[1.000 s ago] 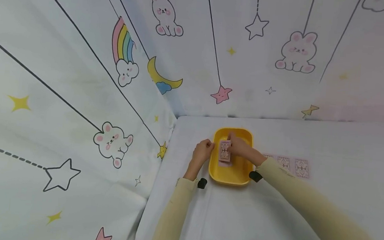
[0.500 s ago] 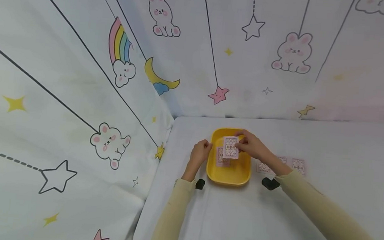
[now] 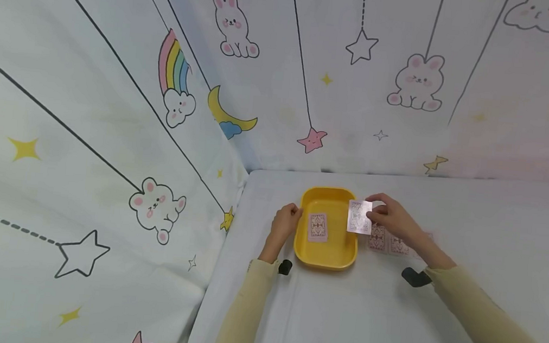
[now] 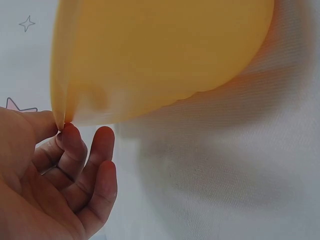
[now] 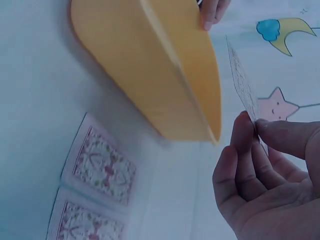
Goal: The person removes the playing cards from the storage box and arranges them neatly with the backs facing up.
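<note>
The right hand (image 3: 393, 217) has a playing card (image 3: 358, 218) pinched in its fingers, up by the yellow tray's (image 3: 336, 250) edge. The left hand (image 3: 284, 221) pinches the rim. It looks like cards are being taken out; next, the card probably needs laying flat near the row of cards (image 3: 377, 239).

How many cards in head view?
5 visible: one card in the yellow tray, a held card in the right hand, three table cards right of the tray, the rightmost partly hidden. More may lie underneath.
</note>
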The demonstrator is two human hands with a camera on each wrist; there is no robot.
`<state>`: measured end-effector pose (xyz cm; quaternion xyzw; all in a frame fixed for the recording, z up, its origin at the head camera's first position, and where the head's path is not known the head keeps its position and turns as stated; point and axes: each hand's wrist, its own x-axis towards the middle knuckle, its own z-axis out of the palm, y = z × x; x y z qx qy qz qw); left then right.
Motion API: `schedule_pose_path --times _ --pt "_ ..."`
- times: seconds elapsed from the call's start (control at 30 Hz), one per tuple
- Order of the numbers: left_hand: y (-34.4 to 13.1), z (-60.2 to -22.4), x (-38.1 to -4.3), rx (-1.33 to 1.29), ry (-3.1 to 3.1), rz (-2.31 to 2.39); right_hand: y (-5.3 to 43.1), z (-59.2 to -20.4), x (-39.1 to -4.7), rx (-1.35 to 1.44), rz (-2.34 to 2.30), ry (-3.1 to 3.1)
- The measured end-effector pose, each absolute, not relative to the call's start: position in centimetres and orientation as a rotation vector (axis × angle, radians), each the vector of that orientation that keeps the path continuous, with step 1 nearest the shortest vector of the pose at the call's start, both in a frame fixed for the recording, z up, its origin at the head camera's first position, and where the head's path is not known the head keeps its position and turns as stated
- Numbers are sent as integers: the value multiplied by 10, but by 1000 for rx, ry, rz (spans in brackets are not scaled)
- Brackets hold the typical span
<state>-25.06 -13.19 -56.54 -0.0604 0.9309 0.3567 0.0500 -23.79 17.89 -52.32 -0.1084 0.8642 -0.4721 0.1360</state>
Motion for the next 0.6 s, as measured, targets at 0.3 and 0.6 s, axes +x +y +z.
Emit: schedule_pose_path --times 0.3,0.6 --pt "-133 -563 -249 -196 2819 1089 218 -523 -228 -344 -1308 2602" --pt "-131 -565 -251 -205 2809 1080 260 -534 -219 -293 -1265 2662"
